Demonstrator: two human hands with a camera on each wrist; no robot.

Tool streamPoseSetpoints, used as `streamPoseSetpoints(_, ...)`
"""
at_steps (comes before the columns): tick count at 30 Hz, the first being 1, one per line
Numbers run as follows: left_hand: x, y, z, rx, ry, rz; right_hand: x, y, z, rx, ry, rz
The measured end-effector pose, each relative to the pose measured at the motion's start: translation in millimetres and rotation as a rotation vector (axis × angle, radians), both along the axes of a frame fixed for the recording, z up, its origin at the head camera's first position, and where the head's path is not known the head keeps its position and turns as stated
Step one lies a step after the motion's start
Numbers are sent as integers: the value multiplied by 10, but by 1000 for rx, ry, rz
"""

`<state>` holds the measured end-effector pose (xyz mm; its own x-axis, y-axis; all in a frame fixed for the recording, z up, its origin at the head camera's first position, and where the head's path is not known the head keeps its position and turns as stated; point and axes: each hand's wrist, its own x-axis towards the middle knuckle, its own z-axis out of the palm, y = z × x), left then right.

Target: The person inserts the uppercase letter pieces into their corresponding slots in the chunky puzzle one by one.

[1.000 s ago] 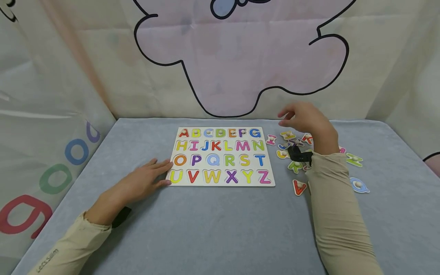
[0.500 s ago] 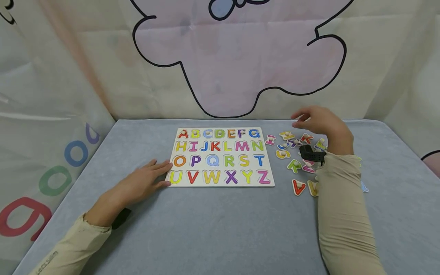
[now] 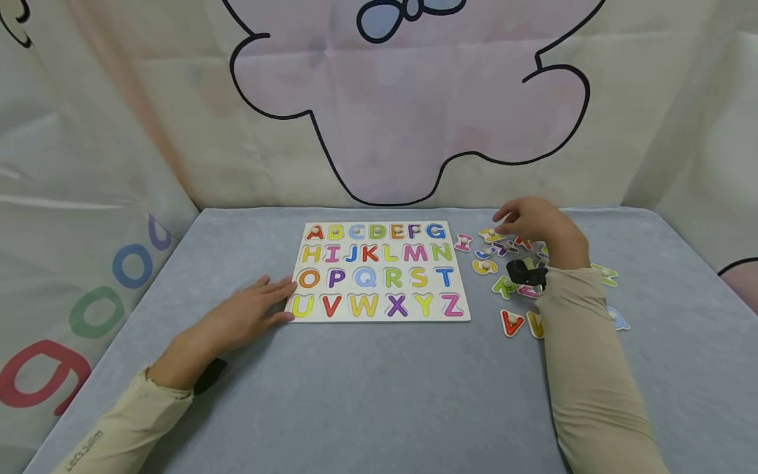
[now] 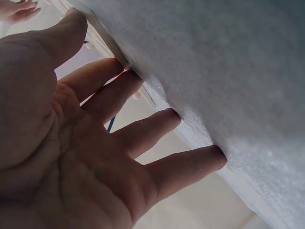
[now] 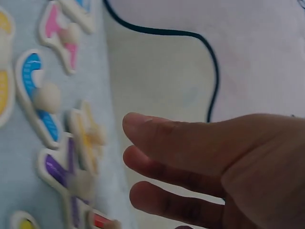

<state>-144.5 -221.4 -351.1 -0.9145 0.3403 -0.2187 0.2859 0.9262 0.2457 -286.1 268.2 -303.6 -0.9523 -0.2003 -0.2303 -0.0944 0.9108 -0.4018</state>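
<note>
A white alphabet puzzle board point(image 3: 379, 319) lies on the grey cloth with coloured letters A to Z in its slots. My left hand point(image 3: 251, 308) lies flat on the cloth, its fingertips point(image 4: 128, 74) against the board's lower left corner. My right hand point(image 3: 508, 222) hovers low over the loose letter pieces right of the board and holds nothing. Its fingers point(image 5: 157, 133) are loosely extended. Below them lie a pink I point(image 5: 62, 31), a blue J point(image 5: 35, 95), a yellow piece point(image 5: 88, 136) and a purple X point(image 5: 64, 174).
More loose letters lie around my right forearm: a green piece point(image 3: 505, 286), a red V point(image 3: 512, 322), a blue piece point(image 3: 618, 320). The grey table point(image 3: 379, 401) is walled by printed curtains at the back and sides.
My right hand has moved right, away from the board's top right corner, and dropped down close over the loose letters. My left hand has stayed put.
</note>
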Motion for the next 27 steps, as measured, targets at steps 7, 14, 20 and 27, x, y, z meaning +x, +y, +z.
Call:
streamPoseSetpoints(7,2,24,18,0,-6,10,-97,-74,-191,20,-13,6)
streamPoseSetpoints(14,5,4,2,9,23,-3,-132,-90,-238,32,50,-13)
streamPoseSetpoints(20,-1,-8,-19,7,26,-8,-132,-160,-230,-3,124,-120)
streamPoseSetpoints(27,5,-17,-40,7,29,-10,-145,-182,-308,21,73,-169)
